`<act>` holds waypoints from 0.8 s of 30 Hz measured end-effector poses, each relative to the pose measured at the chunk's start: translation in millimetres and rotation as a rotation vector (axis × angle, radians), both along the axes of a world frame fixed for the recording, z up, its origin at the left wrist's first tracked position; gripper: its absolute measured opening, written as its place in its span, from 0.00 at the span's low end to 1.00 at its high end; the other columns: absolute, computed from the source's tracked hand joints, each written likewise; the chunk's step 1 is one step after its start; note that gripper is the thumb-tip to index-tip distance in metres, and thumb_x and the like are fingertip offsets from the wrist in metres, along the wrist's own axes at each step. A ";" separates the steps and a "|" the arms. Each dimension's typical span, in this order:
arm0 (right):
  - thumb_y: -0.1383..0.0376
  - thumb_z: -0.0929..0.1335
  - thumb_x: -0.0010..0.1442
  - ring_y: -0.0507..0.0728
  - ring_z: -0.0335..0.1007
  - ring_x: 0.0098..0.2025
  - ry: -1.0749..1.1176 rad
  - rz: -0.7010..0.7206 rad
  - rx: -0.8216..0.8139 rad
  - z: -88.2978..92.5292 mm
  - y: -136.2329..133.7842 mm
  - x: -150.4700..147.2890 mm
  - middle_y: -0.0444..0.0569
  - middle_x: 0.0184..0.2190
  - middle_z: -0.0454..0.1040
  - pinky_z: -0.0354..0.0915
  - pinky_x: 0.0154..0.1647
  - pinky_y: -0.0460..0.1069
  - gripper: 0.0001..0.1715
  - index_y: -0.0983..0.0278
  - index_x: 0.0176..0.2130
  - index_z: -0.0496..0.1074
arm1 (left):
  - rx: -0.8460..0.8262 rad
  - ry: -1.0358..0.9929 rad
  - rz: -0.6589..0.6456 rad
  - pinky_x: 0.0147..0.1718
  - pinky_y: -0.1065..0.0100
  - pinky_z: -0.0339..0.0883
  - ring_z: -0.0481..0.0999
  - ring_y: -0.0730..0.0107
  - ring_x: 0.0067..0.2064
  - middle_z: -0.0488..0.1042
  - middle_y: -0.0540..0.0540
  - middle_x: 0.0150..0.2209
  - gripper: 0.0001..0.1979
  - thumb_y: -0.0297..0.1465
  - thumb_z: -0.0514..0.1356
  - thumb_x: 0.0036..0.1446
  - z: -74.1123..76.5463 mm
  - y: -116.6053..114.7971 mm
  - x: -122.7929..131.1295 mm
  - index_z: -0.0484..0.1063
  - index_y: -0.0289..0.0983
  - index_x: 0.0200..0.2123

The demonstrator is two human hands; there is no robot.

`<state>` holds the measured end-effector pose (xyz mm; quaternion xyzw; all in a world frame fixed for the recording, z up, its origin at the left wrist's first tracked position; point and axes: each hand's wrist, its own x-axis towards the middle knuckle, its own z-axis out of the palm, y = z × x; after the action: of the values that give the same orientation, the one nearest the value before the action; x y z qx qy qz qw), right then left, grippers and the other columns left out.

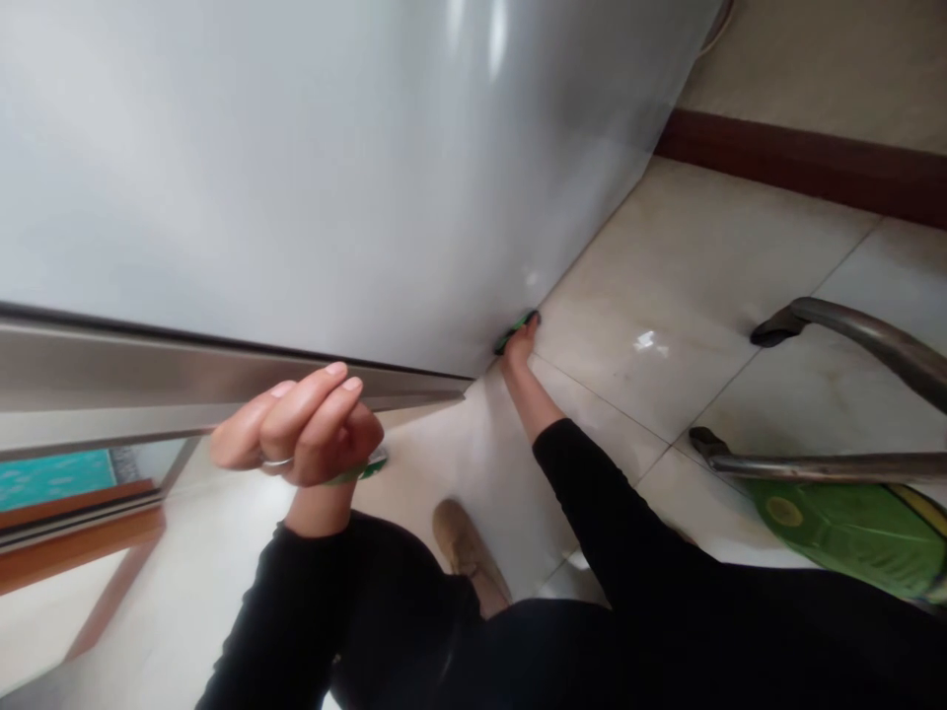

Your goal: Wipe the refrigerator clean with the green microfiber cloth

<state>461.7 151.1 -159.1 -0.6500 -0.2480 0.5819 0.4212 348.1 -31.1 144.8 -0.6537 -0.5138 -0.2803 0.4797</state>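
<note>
My right hand (521,341) reaches far down and presses a green and black cloth (510,333) against the lower side of a tall, glossy grey refrigerator (311,177), close to the floor. Its fingers are closed over the cloth. Nearer the camera, my left hand (307,424) is raised beside the refrigerator's front edge, with its fingers curled in and a ring on one of them. Something green and whitish (374,461) shows by its wrist; whether the hand holds it is hard to tell. The inside of the palm is hidden.
Bent metal legs (873,325) of a chair or stool stand on the tiled floor (614,286) at right, above a green item (836,532). A dark red skirting (799,163) runs along the wall. My shoe (455,532) is below. An orange-brown frame (81,542) lies left.
</note>
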 end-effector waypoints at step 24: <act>0.58 0.51 0.72 0.58 0.42 0.83 -0.156 0.033 0.511 71.7 4.1 -4.0 0.60 0.76 0.56 0.45 0.83 0.65 0.39 0.66 0.75 0.59 | -0.072 -0.202 0.237 0.54 0.46 0.62 0.68 0.47 0.49 0.79 0.40 0.36 0.06 0.37 0.63 0.53 -17.8 -3.3 -4.3 0.78 0.46 0.34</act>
<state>457.7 155.2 -87.4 -0.5614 -0.4292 0.4554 0.5415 343.9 -34.4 127.0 -0.5738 -0.6426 -0.2673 0.4317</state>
